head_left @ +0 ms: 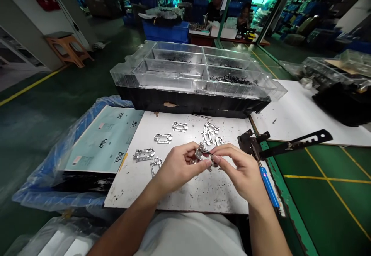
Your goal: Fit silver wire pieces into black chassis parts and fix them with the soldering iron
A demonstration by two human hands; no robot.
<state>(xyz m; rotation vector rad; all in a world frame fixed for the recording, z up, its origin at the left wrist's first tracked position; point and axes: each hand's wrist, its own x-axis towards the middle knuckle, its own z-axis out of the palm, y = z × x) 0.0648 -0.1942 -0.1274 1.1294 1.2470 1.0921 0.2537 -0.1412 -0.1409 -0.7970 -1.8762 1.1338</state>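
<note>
My left hand (pixel 179 167) is closed on a small silver metal bracket (pixel 199 155), held just above the white tabletop, thumb below and fingers behind. From the other side my right hand (pixel 242 171) pinches at the same bracket with thumb and index finger. A thin dark piece (pixel 206 152) shows between the fingertips; whether it is fixed to the bracket I cannot tell. Similar flat brackets lie to the left, among them one bracket (pixel 144 154) and another bracket (pixel 163 138). Behind my hands several more brackets, such as this bracket (pixel 211 128), lie close together.
A clear compartment tray (pixel 185 83) with small black parts rests on black trays (pixel 191 102) at the back. Right of my hand lie a blue-handled screwdriver (pixel 269 186) and a dark metal fixture (pixel 246 142) with a long bar (pixel 301 143). A plastic-lined blue bin (pixel 31 192) stands left.
</note>
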